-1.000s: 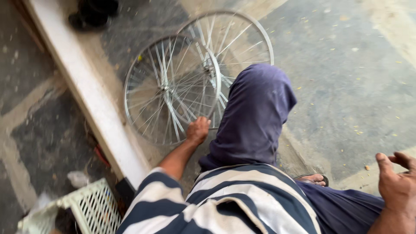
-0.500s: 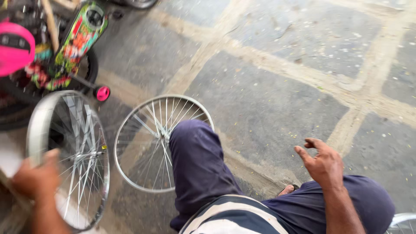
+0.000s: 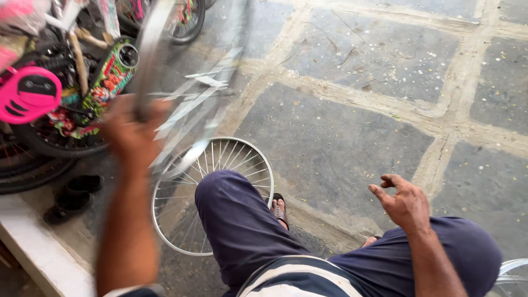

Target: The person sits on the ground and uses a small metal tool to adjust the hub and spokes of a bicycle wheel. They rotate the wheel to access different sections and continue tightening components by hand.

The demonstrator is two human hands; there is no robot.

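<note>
My left hand [image 3: 133, 131] grips the rim of a silver spoked bicycle wheel [image 3: 190, 77], raised in the air and blurred by motion. A second spoked wheel [image 3: 220, 159] lies flat on the stone floor, partly under my left knee in dark blue trousers [image 3: 236, 220]. My right hand [image 3: 404, 202] hovers above my right knee, fingers loosely apart, holding nothing.
Small children's bicycles [image 3: 71, 82] with pink and green parts stand at the upper left. A pair of black shoes [image 3: 71, 195] sits by a white ledge [image 3: 44, 256]. A sandal [image 3: 279, 209] shows by my foot. Another rim edge [image 3: 514, 269] peeks in at the lower right.
My left hand has lifted the wheel it holds up and to the right, across my view. The view has swung left to right; my right hand stays over my knee.
</note>
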